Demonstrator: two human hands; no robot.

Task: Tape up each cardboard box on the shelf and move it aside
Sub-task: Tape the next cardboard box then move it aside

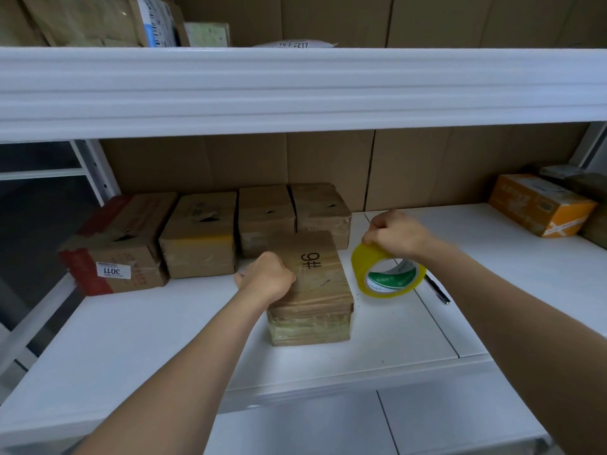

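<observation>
Cardboard box point(308, 287) marked 9# sits centre frame on the shelf point(164, 339), our left hand point(267, 279) curled against it; our right hand point(391, 234) pinches the yellow tape roll point(387, 270). Four boxes point(210, 238) behind appear taped already.

Taped "9#" cardboard box point(312, 287) lies flat mid-shelf, yellow tape roll point(387, 270) apparently upright beside it.

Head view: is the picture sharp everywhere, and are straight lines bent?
Head view: the white shelf beam bows from wide-angle distortion; the right hand on the tape roll looks slightly blurred; the box marked 9# reads clearly; light is soft.
</observation>
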